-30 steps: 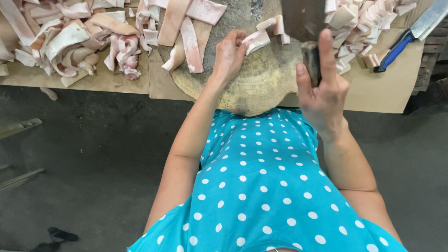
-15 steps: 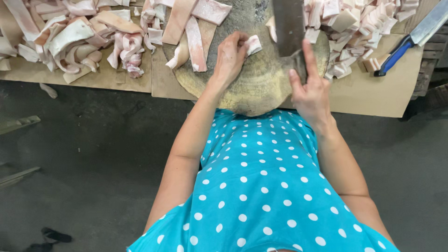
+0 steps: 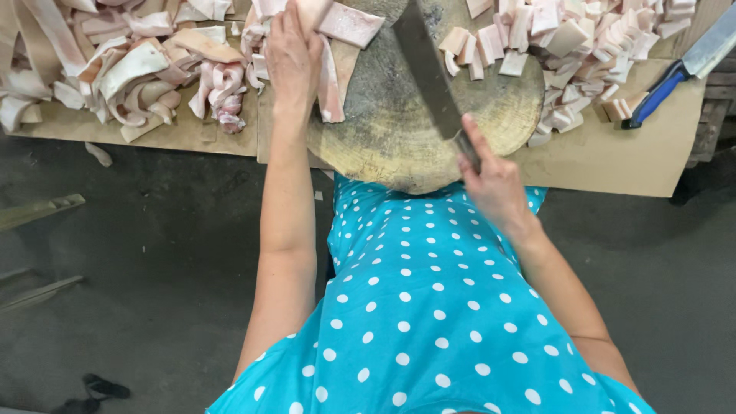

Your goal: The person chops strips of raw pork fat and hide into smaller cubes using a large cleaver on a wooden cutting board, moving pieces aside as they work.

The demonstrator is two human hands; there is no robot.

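Note:
A round wooden chopping block [image 3: 399, 153] lies on the table in front of me. My right hand [image 3: 491, 180] grips the handle of a large cleaver [image 3: 425, 69], and its dark blade slants across the block towards the far left. My left hand [image 3: 291, 54] reaches to the block's left edge. Its fingers close over a long pale meat strip [image 3: 349, 23] among several others. Cut pale chunks [image 3: 567, 38] are heaped at the block's right side.
A big pile of uncut strips [image 3: 138, 65] covers the left of the cardboard-topped table [image 3: 613, 165]. A blue-handled knife [image 3: 667, 80] lies at the right edge. A dark concrete floor [image 3: 138, 253] lies below, with a scrap [image 3: 98, 153] on it.
My left hand moved from the middle of the block leftwards onto the strips. The cleaver went from upright to slanting across the block, and the small piece on the block is gone.

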